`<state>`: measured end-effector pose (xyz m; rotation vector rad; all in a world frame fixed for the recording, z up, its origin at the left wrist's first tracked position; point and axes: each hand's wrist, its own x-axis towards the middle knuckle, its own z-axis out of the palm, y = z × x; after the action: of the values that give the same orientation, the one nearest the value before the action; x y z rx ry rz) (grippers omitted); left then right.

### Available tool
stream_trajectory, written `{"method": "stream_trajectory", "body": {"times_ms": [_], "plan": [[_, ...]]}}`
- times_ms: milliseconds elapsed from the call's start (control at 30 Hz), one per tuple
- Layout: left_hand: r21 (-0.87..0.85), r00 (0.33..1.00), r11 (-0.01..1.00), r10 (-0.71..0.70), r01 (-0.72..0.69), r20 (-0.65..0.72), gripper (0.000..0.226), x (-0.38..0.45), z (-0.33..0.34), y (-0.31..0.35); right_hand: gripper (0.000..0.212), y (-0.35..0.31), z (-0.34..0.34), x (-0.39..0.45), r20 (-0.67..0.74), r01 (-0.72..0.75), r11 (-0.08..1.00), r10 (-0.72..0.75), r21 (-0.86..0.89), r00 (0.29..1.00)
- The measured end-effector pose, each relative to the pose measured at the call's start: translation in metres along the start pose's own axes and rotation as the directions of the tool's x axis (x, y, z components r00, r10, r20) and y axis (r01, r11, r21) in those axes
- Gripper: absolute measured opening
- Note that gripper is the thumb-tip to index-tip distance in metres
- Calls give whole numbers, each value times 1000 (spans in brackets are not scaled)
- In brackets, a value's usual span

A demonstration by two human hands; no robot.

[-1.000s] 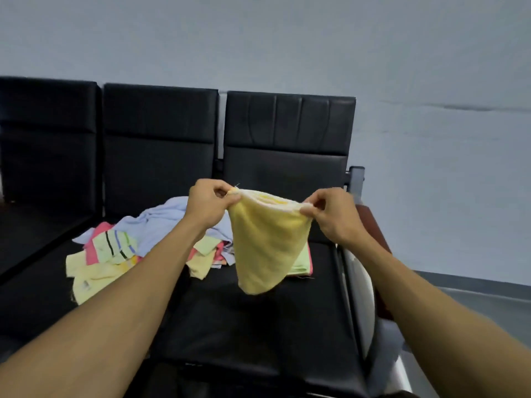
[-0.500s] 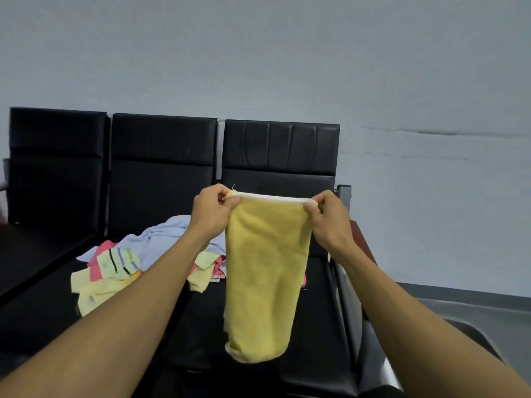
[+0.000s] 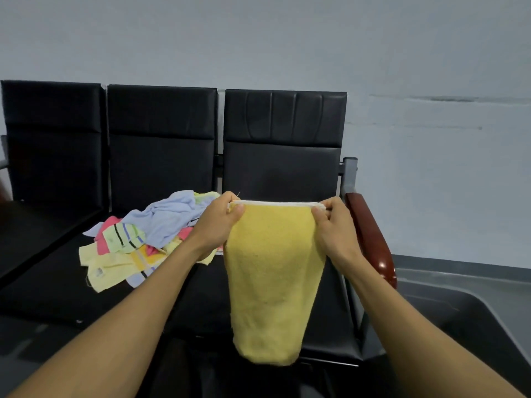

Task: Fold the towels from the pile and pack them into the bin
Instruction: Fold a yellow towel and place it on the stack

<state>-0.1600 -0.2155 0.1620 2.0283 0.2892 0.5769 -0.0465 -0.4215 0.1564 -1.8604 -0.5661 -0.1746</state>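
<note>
Left hand (image 3: 217, 218) fingers (image 3: 238, 209) pinch the yellow towel (image 3: 273, 277) at its top left corner; right hand (image 3: 334, 228) fingers (image 3: 318, 215) pinch the top right corner. Top edge pulled taut and level, towel hangs in the air in front of the black bench (image 3: 281, 168). Towel pile (image 3: 149, 237) lies on the bench seat, left of the hands. Dark bin (image 3: 465, 317) sits low right, beside the bench's red-brown armrest (image 3: 370, 239).

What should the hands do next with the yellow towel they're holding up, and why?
Probably lower it onto the bare black seat in front and fold it again. The left hand and right hand each pinch a top corner, so the yellow towel hangs long in the air, likely too long for the dark bin at the right.
</note>
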Motion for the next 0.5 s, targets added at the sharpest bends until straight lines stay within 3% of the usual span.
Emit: {"method": "stream_trajectory", "body": {"times_ms": [300, 500], "plan": [[186, 989, 972, -136, 145, -62, 19, 40, 59, -107, 9, 109, 57, 25, 26, -189, 980, 191, -61, 981], [256, 953, 938, -166, 232, -254, 10, 80, 92, -171, 6, 180, 97, 54, -4, -272, 960, 272, -71, 962]]}}
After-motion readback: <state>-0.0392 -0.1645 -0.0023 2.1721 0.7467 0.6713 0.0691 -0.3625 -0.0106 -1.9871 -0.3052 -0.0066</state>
